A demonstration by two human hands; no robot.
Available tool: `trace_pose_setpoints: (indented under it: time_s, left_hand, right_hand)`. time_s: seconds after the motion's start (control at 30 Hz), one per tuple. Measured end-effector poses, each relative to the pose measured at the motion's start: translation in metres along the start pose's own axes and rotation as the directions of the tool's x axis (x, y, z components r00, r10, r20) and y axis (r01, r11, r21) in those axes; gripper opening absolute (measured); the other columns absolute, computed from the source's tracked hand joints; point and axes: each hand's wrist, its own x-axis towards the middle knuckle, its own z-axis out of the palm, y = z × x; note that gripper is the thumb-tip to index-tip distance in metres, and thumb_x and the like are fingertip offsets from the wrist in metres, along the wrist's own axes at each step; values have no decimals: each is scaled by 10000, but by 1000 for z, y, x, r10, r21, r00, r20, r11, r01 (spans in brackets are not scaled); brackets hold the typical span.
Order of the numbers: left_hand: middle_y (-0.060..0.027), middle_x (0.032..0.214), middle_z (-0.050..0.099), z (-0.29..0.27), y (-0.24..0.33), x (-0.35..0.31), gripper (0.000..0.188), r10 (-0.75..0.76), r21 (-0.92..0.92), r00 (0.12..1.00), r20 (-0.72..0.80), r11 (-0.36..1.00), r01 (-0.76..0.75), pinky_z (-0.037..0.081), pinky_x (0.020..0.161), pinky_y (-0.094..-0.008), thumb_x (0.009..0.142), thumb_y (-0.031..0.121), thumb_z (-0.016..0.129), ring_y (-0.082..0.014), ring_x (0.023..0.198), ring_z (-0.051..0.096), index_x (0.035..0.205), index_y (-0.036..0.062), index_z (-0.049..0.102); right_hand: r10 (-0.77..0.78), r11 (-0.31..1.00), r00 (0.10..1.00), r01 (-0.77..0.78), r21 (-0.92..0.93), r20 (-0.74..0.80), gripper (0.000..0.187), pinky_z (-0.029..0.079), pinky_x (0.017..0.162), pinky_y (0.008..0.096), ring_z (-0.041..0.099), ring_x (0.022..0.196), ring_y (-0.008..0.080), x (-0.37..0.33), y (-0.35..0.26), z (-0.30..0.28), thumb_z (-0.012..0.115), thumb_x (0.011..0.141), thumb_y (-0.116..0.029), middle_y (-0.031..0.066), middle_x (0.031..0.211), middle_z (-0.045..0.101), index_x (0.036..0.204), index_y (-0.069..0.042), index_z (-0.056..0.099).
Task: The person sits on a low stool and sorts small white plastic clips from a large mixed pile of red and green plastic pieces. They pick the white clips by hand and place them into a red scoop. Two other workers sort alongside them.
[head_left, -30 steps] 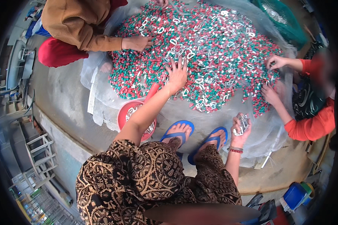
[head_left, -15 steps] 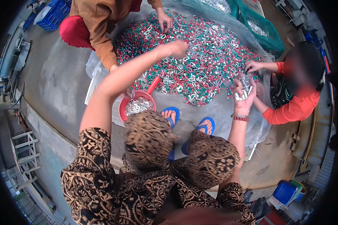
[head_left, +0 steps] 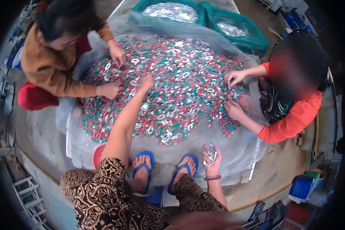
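Note:
My left arm reaches over the wide pile of small red, green and white pieces point(head_left: 168, 73), which has shiny silver metal loops mixed through it. My left hand point(head_left: 148, 82) is closed just above the pile's middle; whatever its fingers hold is hidden. Close to my right foot, my right hand point(head_left: 212, 163) is palm up, its fingers curled around a handful of small silver metal pieces point(head_left: 209, 154). A red pan point(head_left: 97, 156) shows partly beside my left forearm, its contents hidden behind the arm.
A person in a brown jacket point(head_left: 50, 73) sorts at the far left; another in an orange top point(head_left: 295, 122) works at the right. Green baskets point(head_left: 253, 44) of silver pieces stand behind the pile. Clear plastic sheeting point(head_left: 234, 161) lies beneath. My feet wear blue flip-flops point(head_left: 143, 172).
The view has shifted. My right hand has drawn back toward my right foot with the silver pieces. My left hand remains closed over the pile. The red pan is now mostly covered.

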Motion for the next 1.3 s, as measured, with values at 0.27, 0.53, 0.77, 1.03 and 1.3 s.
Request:
trace_pose_setpoints:
  time_s: [0.27,0.53,0.77,1.03,1.3]
  left_hand:
    - [-202,871,625,-4,15,-53,426,174,-72,959,-225,978,-195,443,832,-443,757,134,618,-355,897,577,1164,32,546]
    - [-229,1073,583,-37,38,-98,700,153,-134,988,-18,979,-154,457,834,-426,673,149,713,-360,980,571,1271,-22,393]
    - [-104,933,660,-39,32,-179,623,-137,-923,977,163,329,200,469,684,-222,773,-1,599,-114,827,602,1347,-30,359]
    - [-40,955,578,-14,103,-232,364,115,-902,917,381,-169,396,467,701,-285,927,169,503,-129,777,547,1269,50,472]
    - [-34,936,617,43,214,-339,455,525,-155,490,695,-557,816,476,749,-304,885,499,502,-145,784,568,1074,90,565]
  right_hand:
    - [-73,996,997,72,42,13,197,327,338,216,441,617,191,-6,-16,2,517,858,-222,150,954,556,988,-93,588]
    - [-22,1000,1000,22,-22,11,214,342,313,226,496,625,223,9,6,-1,494,869,-233,171,975,573,1020,-95,558]
    - [39,989,992,-56,140,121,205,284,331,203,402,659,191,12,12,18,508,878,-211,160,996,511,1030,-83,561]
    - [-258,966,964,260,-8,67,262,296,326,202,401,632,177,-3,9,44,459,919,-296,136,1011,517,1032,-80,556]
    - [-644,406,656,729,-551,393,246,381,391,207,547,719,159,-8,24,103,451,920,-271,118,1021,572,973,-47,540]
